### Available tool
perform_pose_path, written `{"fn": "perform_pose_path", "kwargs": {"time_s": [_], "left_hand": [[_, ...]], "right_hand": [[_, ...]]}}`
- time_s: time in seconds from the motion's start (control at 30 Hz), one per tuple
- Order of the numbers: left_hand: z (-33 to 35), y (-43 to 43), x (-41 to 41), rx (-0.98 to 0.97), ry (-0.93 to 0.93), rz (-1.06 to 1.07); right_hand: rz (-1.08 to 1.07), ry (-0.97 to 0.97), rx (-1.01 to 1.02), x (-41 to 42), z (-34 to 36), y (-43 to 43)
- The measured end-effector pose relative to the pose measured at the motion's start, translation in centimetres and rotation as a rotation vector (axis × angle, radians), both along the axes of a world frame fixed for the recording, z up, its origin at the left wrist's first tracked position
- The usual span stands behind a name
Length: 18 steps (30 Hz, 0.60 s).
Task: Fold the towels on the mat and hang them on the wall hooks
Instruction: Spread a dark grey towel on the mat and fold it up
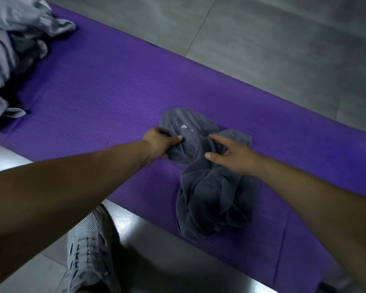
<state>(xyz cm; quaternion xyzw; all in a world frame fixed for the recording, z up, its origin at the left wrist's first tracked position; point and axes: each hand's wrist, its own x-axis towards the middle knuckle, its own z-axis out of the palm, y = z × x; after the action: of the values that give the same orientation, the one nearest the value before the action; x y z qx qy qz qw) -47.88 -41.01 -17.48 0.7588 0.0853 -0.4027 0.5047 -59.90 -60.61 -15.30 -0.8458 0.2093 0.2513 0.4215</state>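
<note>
A crumpled dark grey terry towel (211, 178) lies bunched on a ribbed purple foam mat (106, 98) that runs diagonally across a grey tiled floor (283, 39) from about 10 o'clock to 4 o'clock. The towel sits just right of the frame's centre, its long heap stretching from the centre toward 5 o'clock, with a small pale printed mark showing on its upper fold. The left hand (160, 142), reaching in from 8 o'clock, is clenched on the towel's upper left edge, cloth gathered between thumb and curled fingers. The right hand (230, 154), coming in from 4 o'clock, is spread with fingers extended; its fingertips rest on or just above the towel's upper right folds, and nothing is pinched in it as far as can be seen. At 10 o'clock, on the far end of the mat, a loose pile of light grey towels (13, 43) lies in a heap, well apart from the dark one. At 7 o'clock a grey mesh laced sneaker (89, 250) stands on the glossy floor just beside the mat's near edge.
</note>
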Motion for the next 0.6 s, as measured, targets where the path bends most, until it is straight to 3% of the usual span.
{"fn": "perform_pose_path", "kwargs": {"time_s": [0.17,0.43,0.5,0.6], "left_hand": [[-0.1,-0.8,0.7,0.000,-0.102,-0.018],[1.3,-2.4,-0.1,0.119,-0.026,-0.077],[1.9,-2.8,-0.5,0.083,-0.016,-0.037],[2.7,-3.1,-0.4,-0.153,-0.007,0.069]], "right_hand": [[0.048,0.043,0.003,0.1,-0.6,-0.6],[0.111,-0.003,-0.046,1.0,-1.2,0.5],[0.115,-0.059,-0.072,1.1,-1.4,0.5],[0.056,-0.231,-0.135,1.5,-0.6,0.2]]}}
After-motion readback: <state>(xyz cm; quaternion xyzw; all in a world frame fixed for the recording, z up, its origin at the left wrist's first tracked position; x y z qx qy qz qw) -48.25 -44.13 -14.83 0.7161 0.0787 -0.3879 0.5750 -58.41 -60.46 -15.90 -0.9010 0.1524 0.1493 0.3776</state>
